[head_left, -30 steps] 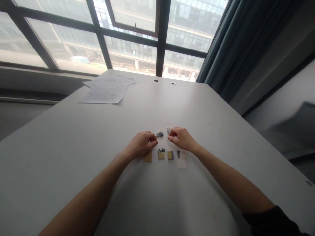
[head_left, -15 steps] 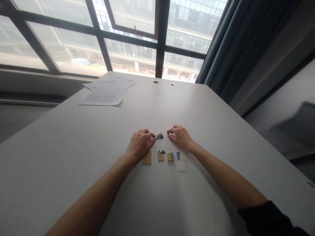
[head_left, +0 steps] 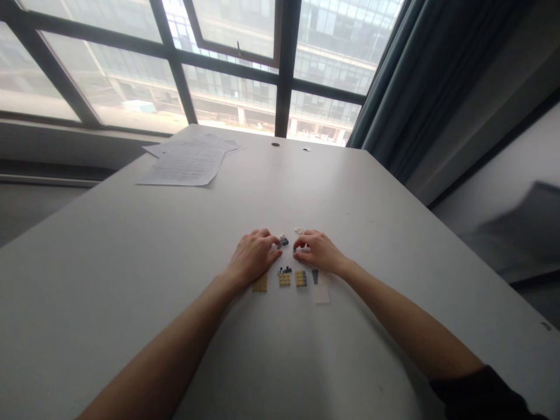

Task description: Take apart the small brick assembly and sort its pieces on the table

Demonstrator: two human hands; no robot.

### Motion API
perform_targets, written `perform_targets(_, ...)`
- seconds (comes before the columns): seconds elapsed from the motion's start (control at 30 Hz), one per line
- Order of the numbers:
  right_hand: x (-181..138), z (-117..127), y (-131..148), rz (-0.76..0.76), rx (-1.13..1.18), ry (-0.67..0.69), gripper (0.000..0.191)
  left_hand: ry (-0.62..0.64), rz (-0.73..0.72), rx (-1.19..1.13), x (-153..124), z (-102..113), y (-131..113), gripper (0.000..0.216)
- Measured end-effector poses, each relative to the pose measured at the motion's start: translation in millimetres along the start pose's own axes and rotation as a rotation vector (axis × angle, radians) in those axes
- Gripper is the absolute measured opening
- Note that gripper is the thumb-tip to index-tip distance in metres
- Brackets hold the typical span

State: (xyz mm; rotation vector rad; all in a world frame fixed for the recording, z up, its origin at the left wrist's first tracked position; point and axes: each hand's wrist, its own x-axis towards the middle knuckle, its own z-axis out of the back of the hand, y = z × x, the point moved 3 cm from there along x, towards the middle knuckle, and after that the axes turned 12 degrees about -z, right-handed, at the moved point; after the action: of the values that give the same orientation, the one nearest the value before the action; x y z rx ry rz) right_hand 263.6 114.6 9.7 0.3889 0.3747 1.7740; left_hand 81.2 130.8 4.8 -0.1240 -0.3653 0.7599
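steady the small grey plastic piece (head_left: pixel 294 251) lightly in the right hand (head_left: pixel 321 249)'s narrow pinching grip, well in from the white worktop (head_left: pixel 371 192)'s far edge, avoiding the dark grey plastic bricks (head_left: pixel 284 241) near the left hand (head_left: pixel 252 252)'s half-curled grip, contents impossible to tell.

A white desk (head_left: pixel 196 216) reaches toward a wide, dark-framed window (head_left: pixel 284 76) — daylight bright behind it, a building (head_left: pixel 336 35) outside — with a blue-grey curtain (head_left: pixel 420 76) hanging at the right.
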Motion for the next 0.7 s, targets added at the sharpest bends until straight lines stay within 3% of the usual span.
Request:
perform_targets(0.27,-0.3,-2.2,4.0,-0.005,0.065,0.058,0.012,-0.004,0.032,0.038,3.1,-3.6,-0.1,0.023)
perform_targets(0.47,4.2,-5.3,5.1,-0.007,0.047,0.021,0.012,0.013,-0.065,0.025,1.9,0.3,4.5,0.025)
perform_targets(0.7,8.4,-13.0,12.1,0.04,0.037,-0.021,0.012,-0.016,0.016,0.057,-0.5,7.5,3.0,0.021)
